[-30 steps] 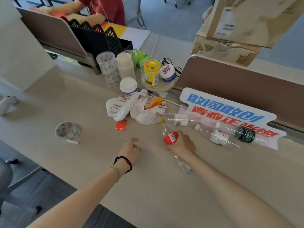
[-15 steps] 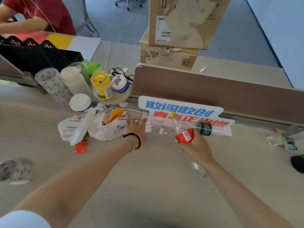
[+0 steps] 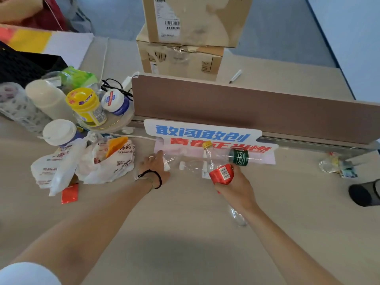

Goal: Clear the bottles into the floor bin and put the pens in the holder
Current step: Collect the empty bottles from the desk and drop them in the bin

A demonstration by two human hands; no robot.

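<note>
Holding the red-label bottle (image 3: 221, 173) in my right hand (image 3: 236, 188), fingers wrapped round its middle, yellow cap pointing at the slogan sign (image 3: 202, 134), base sticking out behind my wrist. So that's one bottle in hand, not binned yet.

My left hand (image 3: 154, 166) is flat-ish on the desk (image 3: 185, 243) just below the sign's left end, fingers stretched onto a clear bottle (image 3: 174, 161) lying there. Touching it, def not gripping it yet afaict.

What's left, imo basically everything:
- green-label bottle (image 3: 239, 157) lying right in front of the sign, btw my two hands and slightly behind
- another clear bottle w/ white cap (image 3: 191, 166) lying just below the sign
- some crumpled clear plastic (image 3: 329, 164) well to the right of the sign, maybe a bottle, can't tell
- one pen (image 3: 235, 76) behind the sign, past the brown divider (image 3: 246, 108), near the cardboard boxes (image 3: 185, 38)

Floor bin isn't in view at all. Dark round thing (image 3: 365, 193) far right of the sign could be the holder, but idk.

Nothing's binned as far as I can see, so early days.
</note>
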